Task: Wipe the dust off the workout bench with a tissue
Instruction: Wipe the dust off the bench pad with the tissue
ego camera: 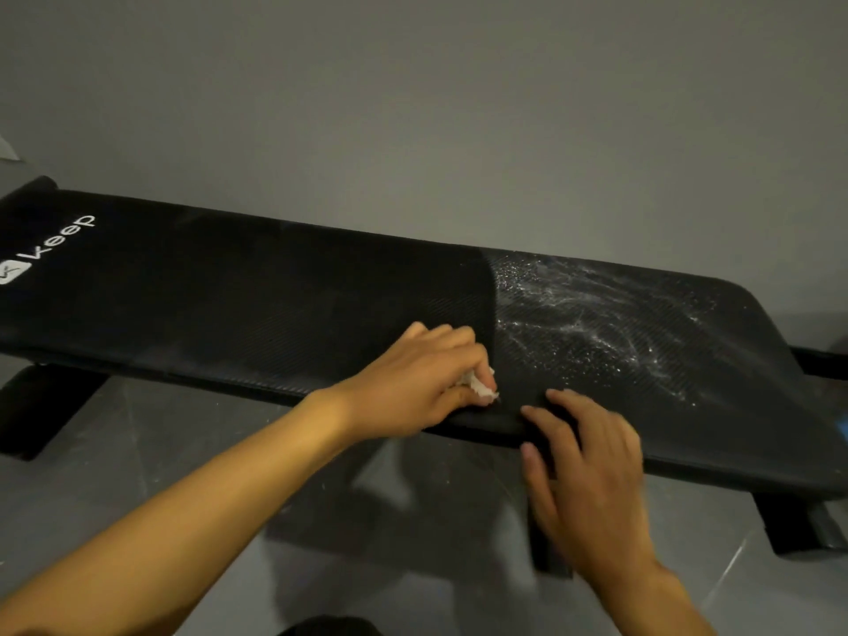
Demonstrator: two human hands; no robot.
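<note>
- The left hand (413, 378) pinches a crumpled white tissue (482, 387) against the near edge of the black workout bench (229, 305).
- The right hand (592, 479), at about 4 o'clock from the tissue, lies spread and flat on the pad's edge.
- White dust (596, 328) covers the pad at 2 o'clock from the tissue.
- The tissue looks light, soft and easily torn; best held bunched.
- "keep" (59, 241) is printed in white at the bench's far left end.
</note>
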